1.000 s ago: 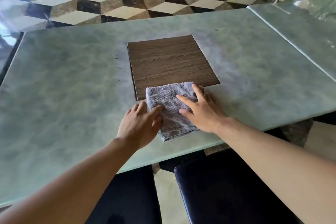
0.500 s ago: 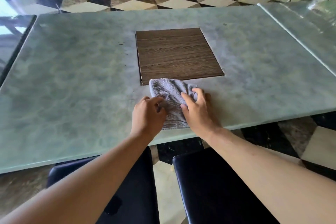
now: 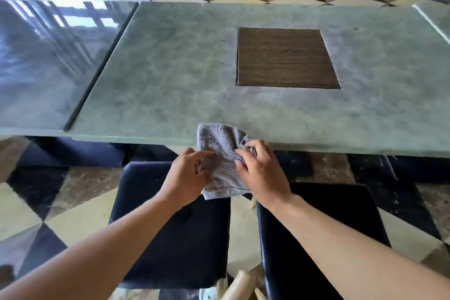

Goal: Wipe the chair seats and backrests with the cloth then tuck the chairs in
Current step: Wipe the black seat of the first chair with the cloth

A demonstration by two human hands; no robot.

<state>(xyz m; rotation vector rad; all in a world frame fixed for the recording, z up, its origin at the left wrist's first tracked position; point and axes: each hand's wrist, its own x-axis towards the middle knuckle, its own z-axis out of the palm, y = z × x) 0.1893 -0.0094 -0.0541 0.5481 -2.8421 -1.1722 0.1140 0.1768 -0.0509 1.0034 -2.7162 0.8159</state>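
A grey cloth (image 3: 220,151) hangs half off the near edge of the green marble table (image 3: 170,80), its far end still lying on the top. My left hand (image 3: 185,175) pinches its left side and my right hand (image 3: 261,173) grips its right side with curled fingers. Two dark padded chair seats stand below my arms: the left chair seat (image 3: 180,238) and the right chair seat (image 3: 328,246), with a gap of floor between them. No backrest shows.
A brown wooden square inlay (image 3: 285,58) sits in the table top. A glossy dark table (image 3: 41,68) adjoins on the left. The floor (image 3: 73,207) has a cube-pattern of cream, brown and black tiles. Another dark seat (image 3: 73,151) is tucked under the table at left.
Both hands have drawn the cloth off the wooden inlay toward the near table edge, curling from flat to gripping. The view has pulled back, showing more of both chair seats.
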